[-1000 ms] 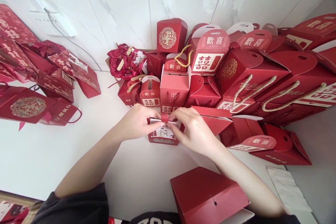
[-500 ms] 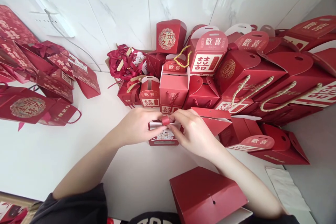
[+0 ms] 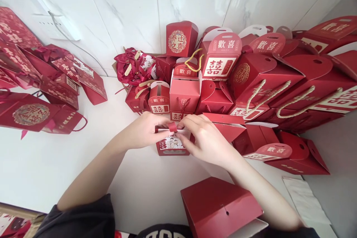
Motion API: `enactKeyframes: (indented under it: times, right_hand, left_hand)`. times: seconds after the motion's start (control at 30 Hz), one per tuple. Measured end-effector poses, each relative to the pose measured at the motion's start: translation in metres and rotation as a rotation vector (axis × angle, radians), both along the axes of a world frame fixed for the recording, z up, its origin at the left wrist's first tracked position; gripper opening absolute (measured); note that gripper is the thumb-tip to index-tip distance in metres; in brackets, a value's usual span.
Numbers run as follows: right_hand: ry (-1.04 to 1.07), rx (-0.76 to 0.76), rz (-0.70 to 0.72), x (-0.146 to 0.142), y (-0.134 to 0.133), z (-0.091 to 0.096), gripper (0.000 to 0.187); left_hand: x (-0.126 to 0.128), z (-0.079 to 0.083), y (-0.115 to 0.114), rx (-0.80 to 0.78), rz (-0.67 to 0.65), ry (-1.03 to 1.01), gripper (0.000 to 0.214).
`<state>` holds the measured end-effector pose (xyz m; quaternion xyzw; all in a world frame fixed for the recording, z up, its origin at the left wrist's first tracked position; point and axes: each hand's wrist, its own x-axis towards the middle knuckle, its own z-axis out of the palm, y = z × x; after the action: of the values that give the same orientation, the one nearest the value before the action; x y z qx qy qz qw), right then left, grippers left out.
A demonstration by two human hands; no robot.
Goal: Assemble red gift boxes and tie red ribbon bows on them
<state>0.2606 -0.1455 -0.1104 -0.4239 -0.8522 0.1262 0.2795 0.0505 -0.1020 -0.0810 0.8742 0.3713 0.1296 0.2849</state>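
Observation:
A small red gift box stands on the white table between my hands, its front printed with a cartoon couple and red characters. Over its top edge rises a short red ribbon strap, bent into a loop. My left hand is closed in a pinch at the strap's left side, the thumb pressed against it. On the other side, my right hand has its fingers curled round the strap's right end and the box's top corner. My fingers partly cover the box's upper edge.
Many red gift boxes are stacked behind and right. A large red box sits near my right forearm. Ribboned red boxes lie at left, a bundle of dark red ribbons at back. White paper lies at right.
The ribbon strap and my left fingers have shifted slightly left. More of the printed front shows now, and my right fingers have moved a little left too.

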Motion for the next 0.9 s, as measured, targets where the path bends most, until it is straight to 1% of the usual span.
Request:
enactKeyframes:
  times: [0.1,0.2,0.27,0.37,0.43,0.5,0.57,0.67,0.73,0.83,0.9]
  right_hand:
    - [0.019,0.016,0.009,-0.002,0.001,-0.003,0.012]
    - [0.028,0.021,0.086,-0.003,0.004,-0.005,0.014]
    - [0.019,0.001,0.111,-0.001,0.005,-0.003,0.016]
    - [0.036,-0.069,0.108,0.005,0.003,0.003,0.019]
    - [0.105,-0.127,0.094,0.009,0.0,0.007,0.017]
    - [0.196,-0.159,0.092,0.011,-0.003,0.01,0.015]
    - [0.266,-0.169,0.124,0.011,-0.005,0.011,0.02]
    - [0.307,-0.173,0.207,0.009,-0.004,0.009,0.032]
    - [0.304,-0.182,0.239,0.008,-0.001,0.006,0.036]
    - [0.362,-0.225,0.219,0.007,0.003,0.002,0.038]
    - [0.437,-0.276,0.169,0.007,0.007,-0.002,0.037]
  left_hand:
    - [-0.002,0.001,0.0,0.033,-0.028,0.016,0.015]
    - [-0.005,0.004,0.003,0.101,-0.098,0.067,0.019]
    - [-0.007,0.005,0.004,0.1,-0.119,0.088,0.021]
    - [-0.007,0.006,0.004,0.028,-0.075,0.092,0.018]
    - [-0.006,0.006,0.003,-0.033,-0.025,0.073,0.017]
    - [-0.003,0.004,0.001,-0.081,0.015,0.017,0.022]
    - [0.0,0.0,0.0,-0.118,0.04,-0.045,0.022]
    - [0.003,-0.008,0.001,-0.139,0.065,-0.104,0.021]
    - [0.004,-0.014,0.004,-0.132,0.082,-0.148,0.022]
    - [0.004,-0.02,0.011,-0.133,0.109,-0.175,0.022]
    - [0.003,-0.022,0.016,-0.134,0.125,-0.154,0.029]
